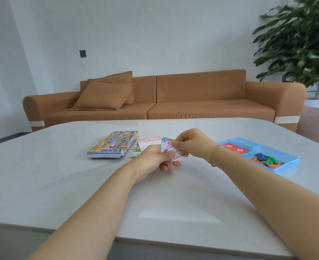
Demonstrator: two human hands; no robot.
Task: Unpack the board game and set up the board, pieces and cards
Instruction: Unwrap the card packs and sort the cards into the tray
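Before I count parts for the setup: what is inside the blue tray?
The blue tray holds red cards in its far compartment and a heap of coloured plastic pieces in the nearer one. Whatever lies under the heap is covered.

The flat cardboard game box (113, 144) is printed in bright yellow, blue and green with cartoon figures and a white letter S. The small stack of paper cards (173, 152) shows red-and-white print. The moulded plastic tray (289, 162) is light blue, holding red cards (235, 148) with white marks and mixed green, blue, orange and red plastic pieces (266, 159). The smooth worktop (61, 184) is pale grey-white; the fabric sofa (192, 102) is rust brown with cream bands.
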